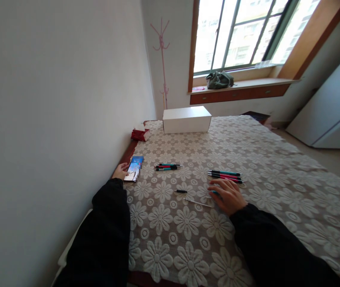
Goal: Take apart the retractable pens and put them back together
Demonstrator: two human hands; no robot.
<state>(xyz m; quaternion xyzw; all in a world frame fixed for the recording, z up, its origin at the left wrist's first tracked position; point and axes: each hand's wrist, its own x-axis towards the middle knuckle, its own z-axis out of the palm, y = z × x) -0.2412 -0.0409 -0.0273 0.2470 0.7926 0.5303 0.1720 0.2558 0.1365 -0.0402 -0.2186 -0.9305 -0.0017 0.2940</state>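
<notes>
My left hand rests at the table's left edge, its fingers touching a phone with a lit screen. My right hand lies palm down on the lace tablecloth, covering a teal pen part that peeks out at its left side. Just beyond it lies a group of pens, teal, red and black. A second group of pens lies further left. A thin pen refill and a small black pen piece lie between my hands.
A white box stands at the far end of the table, a red tissue pack to its left. The wall runs close along the left. A window sill with a bag and a white cabinet lie beyond.
</notes>
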